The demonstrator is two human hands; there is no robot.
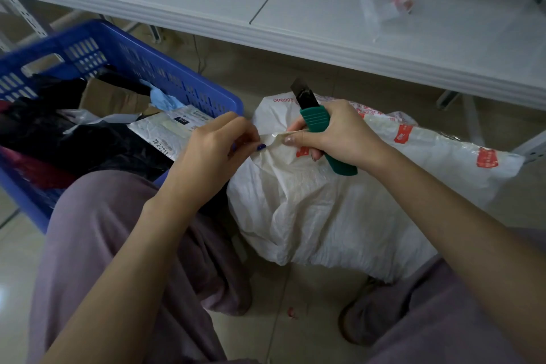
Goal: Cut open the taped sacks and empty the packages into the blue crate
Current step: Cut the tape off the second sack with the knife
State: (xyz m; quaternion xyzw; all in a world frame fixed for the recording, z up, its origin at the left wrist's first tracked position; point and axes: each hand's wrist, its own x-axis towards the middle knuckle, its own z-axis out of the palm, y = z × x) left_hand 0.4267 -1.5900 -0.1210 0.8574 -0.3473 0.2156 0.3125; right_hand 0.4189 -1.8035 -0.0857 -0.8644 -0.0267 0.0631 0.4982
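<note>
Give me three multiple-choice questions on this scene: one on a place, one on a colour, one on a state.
1. Where is the crate?
A. left of the sack
B. right of the sack
C. on top of the sack

2. What colour is the handle of the knife?
A. red
B. green
C. yellow

3. What is the right hand doing?
A. lying open and empty
B. gripping the knife
C. reaching into the crate

Answers:
1 A: the crate stands to the sack's left.
2 B: green shows above and below the fist.
3 B: the fingers curl round the handle, blade pointing up.
</note>
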